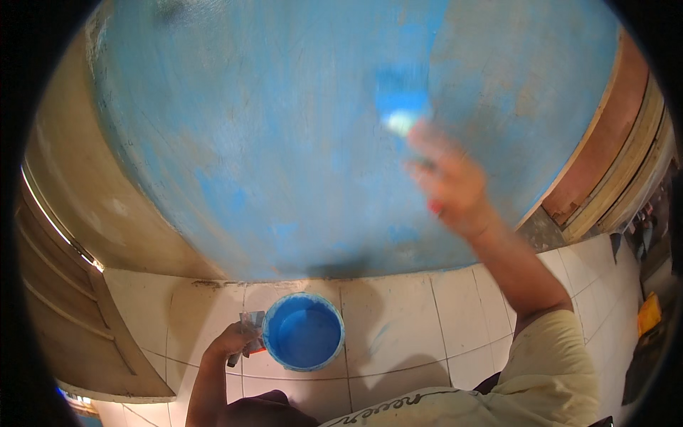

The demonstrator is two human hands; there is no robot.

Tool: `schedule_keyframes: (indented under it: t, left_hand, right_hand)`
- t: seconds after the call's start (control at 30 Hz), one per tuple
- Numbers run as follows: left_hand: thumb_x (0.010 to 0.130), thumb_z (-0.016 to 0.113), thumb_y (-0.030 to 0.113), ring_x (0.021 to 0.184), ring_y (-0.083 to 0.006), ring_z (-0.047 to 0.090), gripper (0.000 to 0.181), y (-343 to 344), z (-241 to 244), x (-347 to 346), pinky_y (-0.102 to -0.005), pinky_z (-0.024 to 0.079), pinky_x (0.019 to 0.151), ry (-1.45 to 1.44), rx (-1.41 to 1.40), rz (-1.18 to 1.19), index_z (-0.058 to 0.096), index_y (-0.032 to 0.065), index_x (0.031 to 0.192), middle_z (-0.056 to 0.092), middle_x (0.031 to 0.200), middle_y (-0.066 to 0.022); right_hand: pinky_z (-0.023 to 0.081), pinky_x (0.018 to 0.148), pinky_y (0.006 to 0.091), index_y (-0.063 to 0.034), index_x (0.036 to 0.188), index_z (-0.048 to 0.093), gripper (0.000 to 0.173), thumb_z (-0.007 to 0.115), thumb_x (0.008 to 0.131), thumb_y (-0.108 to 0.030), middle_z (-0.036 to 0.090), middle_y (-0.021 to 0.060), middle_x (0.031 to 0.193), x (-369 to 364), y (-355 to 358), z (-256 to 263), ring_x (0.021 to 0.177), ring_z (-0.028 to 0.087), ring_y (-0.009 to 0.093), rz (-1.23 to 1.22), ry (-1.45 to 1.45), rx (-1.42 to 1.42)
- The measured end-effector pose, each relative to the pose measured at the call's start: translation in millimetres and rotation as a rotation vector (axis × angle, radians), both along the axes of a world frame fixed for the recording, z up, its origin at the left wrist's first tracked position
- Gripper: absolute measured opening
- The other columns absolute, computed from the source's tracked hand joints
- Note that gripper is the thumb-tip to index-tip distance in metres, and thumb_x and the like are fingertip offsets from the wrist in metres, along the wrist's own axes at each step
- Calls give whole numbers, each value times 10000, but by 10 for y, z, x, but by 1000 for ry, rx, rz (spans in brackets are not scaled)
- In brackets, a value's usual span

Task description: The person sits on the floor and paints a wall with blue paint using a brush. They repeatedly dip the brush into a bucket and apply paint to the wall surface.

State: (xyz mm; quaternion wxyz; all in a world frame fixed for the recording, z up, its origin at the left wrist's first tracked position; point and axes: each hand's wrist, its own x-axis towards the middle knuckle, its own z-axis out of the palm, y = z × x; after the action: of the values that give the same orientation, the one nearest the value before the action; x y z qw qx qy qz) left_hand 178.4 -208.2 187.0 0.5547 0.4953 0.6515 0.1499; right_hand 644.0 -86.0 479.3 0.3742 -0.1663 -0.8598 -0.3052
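Note:
My right hand (453, 181) is raised at the wall and grips a paintbrush (400, 115) with a pale handle; both are blurred. The brush's blue end touches or nearly touches the blue-painted wall (299, 149), where brighter blue patches lie over duller, streaky ones. Low on the left, my left hand (235, 340) is at a bucket of blue paint (304, 332) and holds a flat item (252, 331) with a dark handle, perhaps a scraper, against its side. Whether those fingers also grip the bucket's rim cannot be told.
Light floor tiles (395, 315) run below the wall. A brown panelled door (69, 299) stands at the left, beside a beige wall (133, 213). At the right are a wooden frame (597, 144) and a yellow object (649, 315) on the floor.

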Motion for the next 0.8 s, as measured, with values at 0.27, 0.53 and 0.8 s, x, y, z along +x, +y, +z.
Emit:
schedule_keyframes:
  t: [0.27,0.53,0.8]
  left_hand:
    - [942,688,392,547,-191,597,403,-126,-261,-126,-344,504,515,-44,46,23,673,-10,963,631,693,-88]
    - [914,727,357,544,-200,606,407,-206,-181,-166,-362,500,508,23,64,89,670,-40,846,630,660,-98]
    - [893,757,299,617,-188,632,354,-465,-607,-382,-340,528,581,-42,67,437,728,-52,932,693,767,-96]
  right_hand:
    - [554,914,423,-34,951,633,170,639,811,-131,604,212,1234,237,-416,-2629,1189,598,393,-183,-395,-609]
    - [508,712,454,-86,852,594,66,633,805,-61,596,108,947,240,-82,-2207,851,628,332,-117,-191,-749]
    - [546,828,337,-71,1027,724,195,728,847,3,713,113,1044,163,-356,501,976,690,269,-73,5,-402]
